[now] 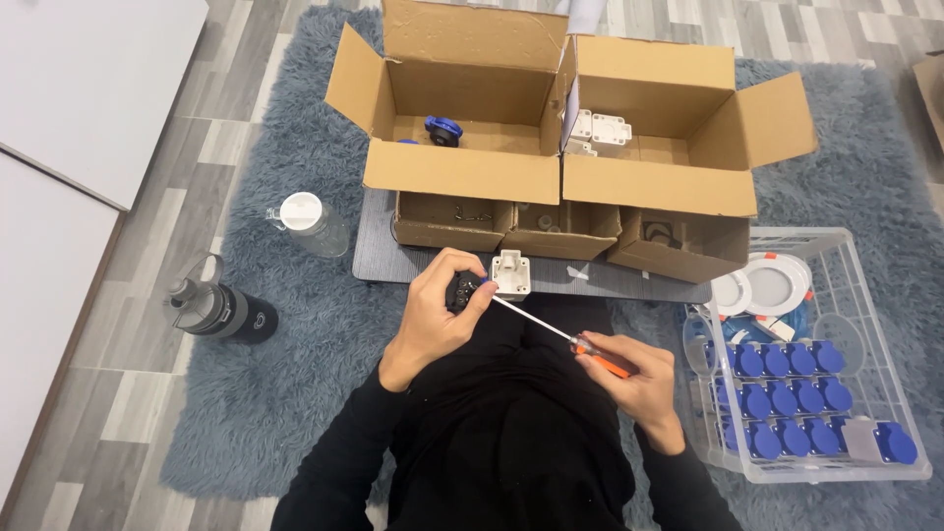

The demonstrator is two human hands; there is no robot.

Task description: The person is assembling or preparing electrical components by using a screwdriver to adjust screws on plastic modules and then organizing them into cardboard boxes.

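Observation:
My left hand [436,315] grips a small black part [462,291] with a square white plastic housing [510,274] right beside it, above my lap. My right hand [639,382] holds a screwdriver by its orange handle [607,360]. Its long silver shaft [531,320] runs up and to the left, and its tip meets the black part by my left thumb. Both arms wear black sleeves.
Two large open cardboard boxes [462,172] [657,182] stand ahead, with blue and white parts inside. Three small open boxes [560,231] sit on a grey board [379,258]. A clear basket [836,462] on the right holds several blue-lidded sockets. Two bottles [313,224] [221,310] lie left on the grey rug.

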